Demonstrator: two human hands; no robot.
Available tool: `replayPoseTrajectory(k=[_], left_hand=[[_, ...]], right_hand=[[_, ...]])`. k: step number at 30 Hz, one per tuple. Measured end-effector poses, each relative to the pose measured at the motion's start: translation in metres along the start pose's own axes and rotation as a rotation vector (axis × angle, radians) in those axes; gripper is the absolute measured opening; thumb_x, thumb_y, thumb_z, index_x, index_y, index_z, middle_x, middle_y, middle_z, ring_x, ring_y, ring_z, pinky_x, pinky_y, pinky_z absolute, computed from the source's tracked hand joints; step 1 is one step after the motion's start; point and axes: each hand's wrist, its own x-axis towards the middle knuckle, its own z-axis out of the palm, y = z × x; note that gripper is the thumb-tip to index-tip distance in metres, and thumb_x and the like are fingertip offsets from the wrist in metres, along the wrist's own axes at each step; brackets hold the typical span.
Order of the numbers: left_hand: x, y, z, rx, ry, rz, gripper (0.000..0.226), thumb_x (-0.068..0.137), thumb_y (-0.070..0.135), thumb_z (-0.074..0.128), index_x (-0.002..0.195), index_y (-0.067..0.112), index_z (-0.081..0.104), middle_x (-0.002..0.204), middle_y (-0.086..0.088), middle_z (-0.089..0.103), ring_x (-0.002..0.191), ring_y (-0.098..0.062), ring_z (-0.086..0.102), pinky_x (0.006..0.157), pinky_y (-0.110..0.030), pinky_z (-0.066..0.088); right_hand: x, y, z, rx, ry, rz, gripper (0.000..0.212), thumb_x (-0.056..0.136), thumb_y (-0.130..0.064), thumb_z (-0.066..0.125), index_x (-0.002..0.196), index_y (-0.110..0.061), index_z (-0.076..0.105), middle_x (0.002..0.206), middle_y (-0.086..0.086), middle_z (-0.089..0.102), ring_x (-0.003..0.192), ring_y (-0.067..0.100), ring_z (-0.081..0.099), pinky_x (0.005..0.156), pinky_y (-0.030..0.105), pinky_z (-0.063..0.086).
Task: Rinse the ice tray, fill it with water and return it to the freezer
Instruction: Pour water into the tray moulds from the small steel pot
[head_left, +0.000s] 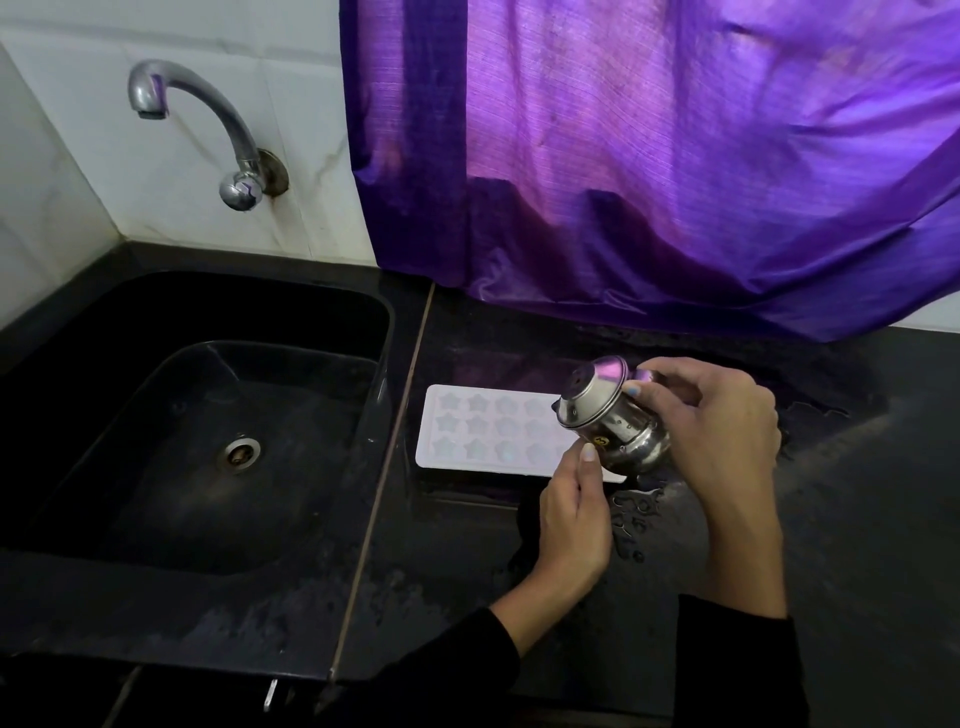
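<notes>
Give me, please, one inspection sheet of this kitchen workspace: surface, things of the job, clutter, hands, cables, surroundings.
Surface: black stone counter, wet, with water drops in front of the tray.
Job's things: white ice tray with star-shaped cells lies flat on the counter, right of the sink; steel vessel tilted over its right end, mouth toward the tray.
Clutter: nothing seen.
Hands: right hand grips the vessel; left hand holds it from below with thumb on its side.
Cables: nothing seen.
Surroundings: tap on the tiled wall, no water running; purple curtain hangs behind the counter.
</notes>
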Motion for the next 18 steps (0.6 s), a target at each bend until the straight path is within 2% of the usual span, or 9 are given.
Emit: replayPoseTrajectory(k=[5, 9, 14, 18], left_hand=[[-0.001, 0.004, -0.004, -0.014, 0.047, 0.003, 0.029, 0.102, 0.033, 0.031, 0.094, 0.049, 0.053, 0.096, 0.020, 0.066, 0.095, 0.011, 0.058, 0.089, -0.022, 0.045], [0.000, 0.001, -0.007, -0.013, 0.081, -0.019, 0.027, 0.101, 0.038, 0.030, 0.094, 0.049, 0.053, 0.099, 0.019, 0.066, 0.101, 0.004, 0.059, 0.095, -0.030, 0.046], [-0.001, 0.003, -0.009, -0.023, 0.091, -0.035, 0.027, 0.101, 0.039, 0.029, 0.093, 0.050, 0.052, 0.096, 0.025, 0.063, 0.104, -0.003, 0.060, 0.098, -0.036, 0.046], [-0.002, 0.003, -0.012, -0.039, 0.093, -0.045, 0.029, 0.101, 0.040, 0.029, 0.090, 0.048, 0.054, 0.095, 0.021, 0.065, 0.103, -0.004, 0.061, 0.098, -0.038, 0.046]], right_hand=[[-0.001, -0.007, 0.004, 0.001, -0.031, -0.037, 0.016, 0.080, -0.042, 0.069, 0.094, -0.036, 0.071, 0.083, -0.012, 0.067, 0.081, 0.011, 0.061, 0.077, 0.041, 0.051], [-0.002, -0.011, 0.011, -0.012, -0.064, -0.058, 0.015, 0.079, -0.043, 0.070, 0.092, -0.036, 0.070, 0.083, -0.010, 0.068, 0.083, 0.016, 0.063, 0.078, 0.045, 0.051], [-0.001, -0.015, 0.013, -0.052, -0.110, -0.070, 0.009, 0.080, -0.041, 0.070, 0.087, -0.036, 0.069, 0.082, -0.012, 0.063, 0.084, 0.016, 0.059, 0.077, 0.036, 0.045], [-0.002, -0.017, 0.014, -0.069, -0.113, -0.080, 0.008, 0.080, -0.041, 0.069, 0.087, -0.037, 0.069, 0.086, -0.010, 0.066, 0.084, 0.016, 0.059, 0.075, 0.034, 0.044]])
